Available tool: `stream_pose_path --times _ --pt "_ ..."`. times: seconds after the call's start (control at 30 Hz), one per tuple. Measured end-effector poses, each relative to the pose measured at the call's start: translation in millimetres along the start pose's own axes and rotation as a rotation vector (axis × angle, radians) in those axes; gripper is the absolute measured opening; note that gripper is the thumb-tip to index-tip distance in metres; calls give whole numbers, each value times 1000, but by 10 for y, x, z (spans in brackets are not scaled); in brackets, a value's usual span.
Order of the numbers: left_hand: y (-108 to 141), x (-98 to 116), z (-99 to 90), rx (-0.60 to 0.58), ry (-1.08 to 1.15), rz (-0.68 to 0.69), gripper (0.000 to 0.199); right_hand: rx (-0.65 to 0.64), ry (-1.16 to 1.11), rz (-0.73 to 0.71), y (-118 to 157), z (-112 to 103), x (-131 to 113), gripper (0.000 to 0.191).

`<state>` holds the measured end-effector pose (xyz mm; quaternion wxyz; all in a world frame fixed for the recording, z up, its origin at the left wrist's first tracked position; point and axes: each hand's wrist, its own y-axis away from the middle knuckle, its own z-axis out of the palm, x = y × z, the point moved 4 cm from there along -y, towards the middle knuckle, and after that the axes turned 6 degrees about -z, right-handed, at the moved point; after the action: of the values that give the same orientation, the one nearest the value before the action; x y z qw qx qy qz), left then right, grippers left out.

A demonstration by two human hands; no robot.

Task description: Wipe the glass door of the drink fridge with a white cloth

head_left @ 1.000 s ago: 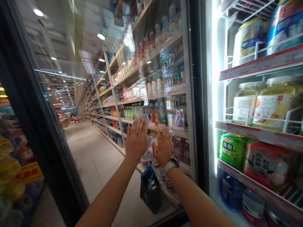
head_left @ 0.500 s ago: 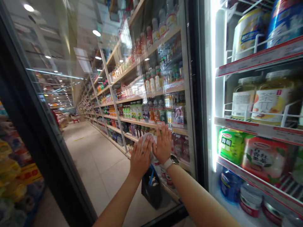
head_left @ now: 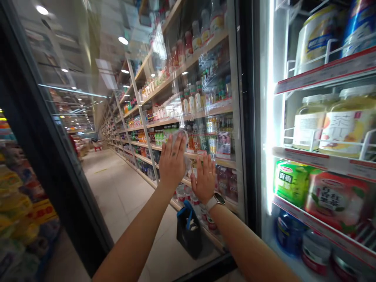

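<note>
- Currently, the left hand [head_left: 172, 160] lies flat and stretched on the glass door [head_left: 48, 141], pinning a thin, pale wipe [head_left: 187, 163] whose edges show past the fingers and palm.
- Next to it, the right hand [head_left: 205, 180] is spread with nothing visible in it, apparently against the pane.
- Perhaps the wipe could slip or bunch if the left palm's pressure turned uneven, since it looks pressed rather than gripped.
- Bare fingertips may smudge the pane if the right hand slides.
- With both hands on it, the door might swing if pushed unevenly.
- A watch [head_left: 219, 198] on the right wrist could tap the glass if that wrist dropped.
</note>
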<state>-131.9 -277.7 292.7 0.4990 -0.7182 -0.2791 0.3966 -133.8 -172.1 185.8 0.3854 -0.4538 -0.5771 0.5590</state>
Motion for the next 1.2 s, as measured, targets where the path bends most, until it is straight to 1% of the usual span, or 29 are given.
stream_pose_path --times 0.03,0.1,0.2,0.3,0.37,0.4,0.47,0.5,0.57,0.7,0.77,0.8,0.87,0.93,1.03,1.2 --pt "60 16 7 -6 -9 3 60 3 -4 -2 -2 -4 -2 67" --pt "262 60 20 -21 -31 15 60 4 -10 -1 -2 -9 -2 67" --pt "673 108 10 -38 -74 53 58 -3 -6 5 10 -6 -3 66" --pt "1071 104 -27 -76 -118 105 57 -6 1 12 28 4 -6 67" --pt "1255 89 -58 -109 -138 135 57 0 5 13 35 4 -8 68" --pt "1304 81 -76 -121 -146 145 56 3 8 12 35 0 -9 68" --pt "1294 65 -110 -134 -160 164 55 8 18 4 33 -10 -12 69" --pt "1228 55 -127 -134 -167 166 55 8 21 -2 31 -15 -14 70" --pt "983 22 -158 -121 -182 138 56 10 20 -16 28 -21 -16 70" --pt "331 -70 -184 -52 -185 -57 60 20 6 -34 37 -16 -10 70" --pt "146 -70 -161 -18 -166 -112 60 27 1 -35 46 -8 -5 70" --pt "117 -55 -138 -12 -160 -116 60 28 1 -35 49 -4 -4 70" --pt "177 -10 -78 -22 -164 -93 60 22 4 -36 51 3 -5 70" --pt "342 38 -24 -42 -175 -51 61 18 5 -40 48 1 -10 69" --pt "658 93 7 -59 -169 20 60 27 4 -44 42 -12 -13 68" --pt "1233 148 -22 -104 -159 114 55 15 10 -34 41 -18 -1 69"
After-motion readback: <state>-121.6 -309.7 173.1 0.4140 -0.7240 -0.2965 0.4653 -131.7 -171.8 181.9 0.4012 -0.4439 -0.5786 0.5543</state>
